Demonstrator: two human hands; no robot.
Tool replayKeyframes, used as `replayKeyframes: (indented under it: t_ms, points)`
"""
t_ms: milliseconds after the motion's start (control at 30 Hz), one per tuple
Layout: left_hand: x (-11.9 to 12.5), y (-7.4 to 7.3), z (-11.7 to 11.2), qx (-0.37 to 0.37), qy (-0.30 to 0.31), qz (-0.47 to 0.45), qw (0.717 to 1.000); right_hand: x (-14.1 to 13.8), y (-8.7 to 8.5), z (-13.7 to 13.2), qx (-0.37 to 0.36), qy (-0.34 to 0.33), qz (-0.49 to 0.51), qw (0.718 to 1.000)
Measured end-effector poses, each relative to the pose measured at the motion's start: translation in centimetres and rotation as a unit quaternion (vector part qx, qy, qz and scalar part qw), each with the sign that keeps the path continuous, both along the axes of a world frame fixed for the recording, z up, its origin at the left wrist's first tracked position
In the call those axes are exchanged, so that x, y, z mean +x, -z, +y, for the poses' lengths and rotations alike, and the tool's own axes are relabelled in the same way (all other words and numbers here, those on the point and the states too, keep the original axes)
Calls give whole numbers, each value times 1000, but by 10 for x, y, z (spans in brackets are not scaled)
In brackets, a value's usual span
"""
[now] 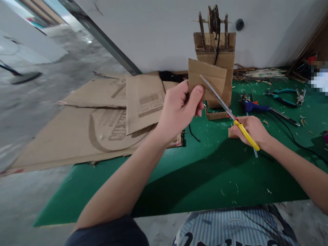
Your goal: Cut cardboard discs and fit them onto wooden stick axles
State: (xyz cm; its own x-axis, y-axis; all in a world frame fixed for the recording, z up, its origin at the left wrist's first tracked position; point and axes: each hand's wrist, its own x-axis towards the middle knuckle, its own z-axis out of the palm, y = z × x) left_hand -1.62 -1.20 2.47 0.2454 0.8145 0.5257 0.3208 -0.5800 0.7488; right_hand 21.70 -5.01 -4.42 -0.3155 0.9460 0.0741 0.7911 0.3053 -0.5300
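My left hand (180,109) is closed in a pinch on the lower left edge of a small piece of brown cardboard (206,77), held upright above the green mat (179,181). My right hand (252,131) grips yellow-handled scissors (230,114). Their metal blades point up and left and lie across the cardboard's right part. A small cardboard scrap (232,133) lies on the mat just beside my right hand.
A cardboard stand with a spool and sticks (215,41) rises behind the held piece. Flat cardboard sheets (102,116) lie at left. A blue glue gun (256,107), teal pliers (287,95), a black cable (297,141) and a bundle of sticks (263,72) are at right.
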Motion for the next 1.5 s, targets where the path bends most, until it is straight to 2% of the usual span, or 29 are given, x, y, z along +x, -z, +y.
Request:
replayKeyframes:
  t_ms: [133, 367, 533, 700, 900, 1200, 1333, 1500]
  points:
    - [-2, -1, 0, 0, 11, 2, 1000, -2, 1, 2, -19, 5, 10, 1000]
    - [-3, -2, -1, -5, 17, 14, 1000, 0, 7, 6, 1, 6, 2, 1000]
    - [-1, -5, -4, -7, 23, 20, 1000, 4, 4, 3, 11, -27, 24, 999]
    - [-2, 2, 2, -12, 48, 16, 999, 6, 1, 1, -10, -57, 55, 997]
    - [3, 9, 1, -23, 39, -6, 999, 1, -1, -2, 17, -13, 55, 998]
    - [11, 21, 2, -14, 33, -43, 998, 0, -3, 1, -6, -21, 76, 997]
    - [12, 19, 0, -19, 26, -47, 998, 0, 0, 2, -13, -24, 95, 995]
    - [14, 15, -3, -37, 27, -41, 998, 5, 2, 1, -65, -37, 181, 981]
